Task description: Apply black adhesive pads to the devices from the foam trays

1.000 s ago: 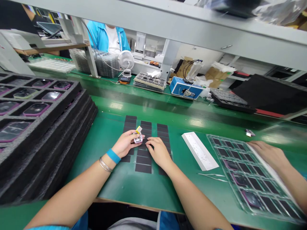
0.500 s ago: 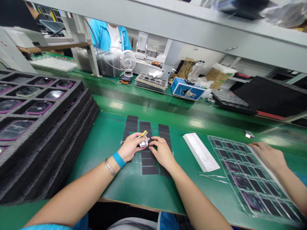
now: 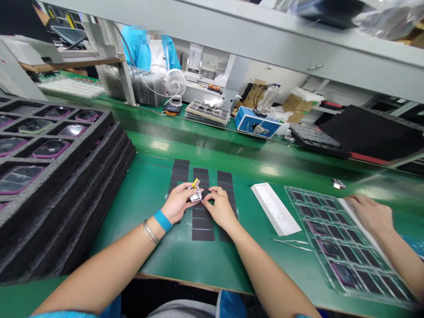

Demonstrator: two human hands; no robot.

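My left hand [image 3: 179, 203], with a blue wristband and a metal bangle, pinches a small clear-and-silver part [image 3: 195, 194] carrying a thin yellow tab [image 3: 196, 183]. My right hand [image 3: 220, 207] meets it from the right, its fingertips against the part's edge. Both hands rest above rows of black rectangular pads [image 3: 202, 223] laid on the green mat [image 3: 159, 247]. The underside of the part is hidden by my fingers.
Stacked black foam trays [image 3: 89, 185] with purple-rimmed pieces fill the left. To the right lie a white strip [image 3: 274, 208], tweezers [image 3: 293, 244] and a clear tray of black pads [image 3: 326, 274], with another person's hand [image 3: 371, 216] on it. A shelf beam [image 3: 265, 44] crosses overhead.
The small part has turned slightly in my fingers, and my hands have drawn closer around it. The other person's hand has barely moved.
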